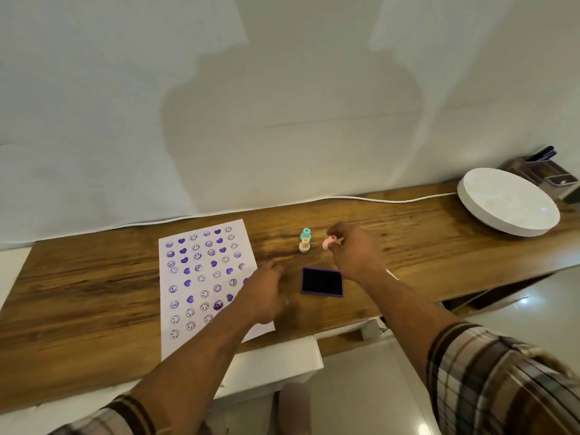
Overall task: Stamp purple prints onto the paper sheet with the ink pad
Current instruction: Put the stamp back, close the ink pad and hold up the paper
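A white paper sheet (201,277) lies on the wooden table (94,293), covered with several purple smiley and heart prints. My left hand (266,293) rests on the sheet's right edge, fingers curled, nothing visible in it. An open purple ink pad (322,281) sits to the right of the sheet. My right hand (354,249) hovers behind the pad, pinching a small pink stamp (328,243). A teal stamp (305,233) and a beige stamp (304,245) stand upright just left of the pink one.
A round white disc (508,202) lies at the table's far right, with a brown organiser (543,171) holding pens behind it. A white cable (376,200) runs along the wall edge. A white drawer unit (276,365) sits below the table's front edge.
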Available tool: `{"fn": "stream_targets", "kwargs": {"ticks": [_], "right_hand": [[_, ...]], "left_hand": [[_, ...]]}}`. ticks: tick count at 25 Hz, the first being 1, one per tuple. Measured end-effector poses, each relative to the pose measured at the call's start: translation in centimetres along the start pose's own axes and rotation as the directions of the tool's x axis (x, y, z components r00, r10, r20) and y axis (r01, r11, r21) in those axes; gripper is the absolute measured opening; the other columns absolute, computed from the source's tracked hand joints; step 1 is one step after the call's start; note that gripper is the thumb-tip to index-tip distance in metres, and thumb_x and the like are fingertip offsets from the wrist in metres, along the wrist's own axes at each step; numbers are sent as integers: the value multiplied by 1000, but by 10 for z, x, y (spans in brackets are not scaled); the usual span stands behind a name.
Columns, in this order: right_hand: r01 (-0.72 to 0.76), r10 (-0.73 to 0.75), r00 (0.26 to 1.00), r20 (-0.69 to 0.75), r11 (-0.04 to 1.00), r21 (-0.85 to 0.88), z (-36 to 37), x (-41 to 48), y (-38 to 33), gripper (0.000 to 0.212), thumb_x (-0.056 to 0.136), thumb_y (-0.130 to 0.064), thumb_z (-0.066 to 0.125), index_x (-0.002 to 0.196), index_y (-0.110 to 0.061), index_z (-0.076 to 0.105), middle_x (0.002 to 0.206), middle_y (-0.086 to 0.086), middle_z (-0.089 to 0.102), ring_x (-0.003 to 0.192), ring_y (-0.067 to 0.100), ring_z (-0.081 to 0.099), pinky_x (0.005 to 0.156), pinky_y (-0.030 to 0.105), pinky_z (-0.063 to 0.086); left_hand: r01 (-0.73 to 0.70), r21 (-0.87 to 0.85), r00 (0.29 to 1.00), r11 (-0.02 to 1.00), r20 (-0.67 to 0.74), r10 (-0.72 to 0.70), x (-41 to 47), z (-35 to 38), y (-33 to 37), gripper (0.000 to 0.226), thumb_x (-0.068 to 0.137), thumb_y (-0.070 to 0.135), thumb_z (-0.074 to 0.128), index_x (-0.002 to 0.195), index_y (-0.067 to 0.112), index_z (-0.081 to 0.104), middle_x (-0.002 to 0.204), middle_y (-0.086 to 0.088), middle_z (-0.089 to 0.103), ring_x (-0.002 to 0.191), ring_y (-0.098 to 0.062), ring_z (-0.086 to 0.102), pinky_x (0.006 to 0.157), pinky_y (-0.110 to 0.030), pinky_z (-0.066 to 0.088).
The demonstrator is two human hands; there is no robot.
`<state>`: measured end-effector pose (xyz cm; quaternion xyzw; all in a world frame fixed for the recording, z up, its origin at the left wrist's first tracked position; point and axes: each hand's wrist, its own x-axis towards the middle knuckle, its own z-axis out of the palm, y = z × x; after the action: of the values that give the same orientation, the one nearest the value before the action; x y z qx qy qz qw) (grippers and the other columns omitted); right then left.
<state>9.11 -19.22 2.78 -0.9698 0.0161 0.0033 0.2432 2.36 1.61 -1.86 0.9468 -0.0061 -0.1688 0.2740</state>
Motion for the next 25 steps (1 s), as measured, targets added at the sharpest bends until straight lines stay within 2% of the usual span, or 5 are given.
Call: {"fn": "stream_targets", "kwargs": {"ticks": [2, 6, 13, 18, 25], "right_hand": [[75, -73, 997, 17, 978, -196, 10, 10, 7, 33, 90, -21, 76, 120, -31, 69, 113, -3, 75, 97, 21, 67, 78, 38, 57], [101, -85, 994, 76, 966, -240, 26, 17, 17, 34, 91, -22, 75, 123, -31, 66, 116, 0, 73, 102, 23, 63, 84, 44, 58], [6, -6, 1000, 28, 1000, -2, 5, 1, 49, 61, 89, -32, 73, 145, -25, 49, 143, 3, 58, 127, 28, 56, 101, 47, 53], [-58, 127, 943, 309, 973, -222, -29, -14, 99, 93, 86, -48, 77, 159, -18, 28, 161, 15, 36, 142, 37, 40, 115, 52, 40], [-20, 74, 964, 256, 978, -205, -33, -20, 88, 74, 88, -38, 78, 151, -17, 45, 147, 11, 54, 128, 30, 53, 107, 45, 49]], "left_hand": [[-34, 20, 999, 999, 28, 34, 14, 10, 5, 88, 76, 47, 83, 152, 31, 40, 154, 5, 40, 137, -25, 45, 108, -36, 43], [-84, -3, 996, 996, 18, 84, 32, 18, 11, 95, 69, 56, 84, 151, 36, 41, 143, 4, 39, 134, -24, 38, 112, -38, 41], [-83, -85, 996, 993, -20, 82, 30, 17, 6, 80, 73, 52, 85, 144, 37, 51, 143, 6, 38, 132, -20, 39, 107, -31, 40], [-54, -86, 998, 995, -18, 53, 24, 17, 8, 80, 77, 49, 83, 148, 36, 47, 154, 5, 32, 140, -22, 36, 113, -37, 38], [-37, -86, 999, 996, -9, 36, 23, 15, 11, 80, 77, 48, 83, 148, 35, 48, 154, 5, 32, 141, -23, 36, 115, -38, 38]]}}
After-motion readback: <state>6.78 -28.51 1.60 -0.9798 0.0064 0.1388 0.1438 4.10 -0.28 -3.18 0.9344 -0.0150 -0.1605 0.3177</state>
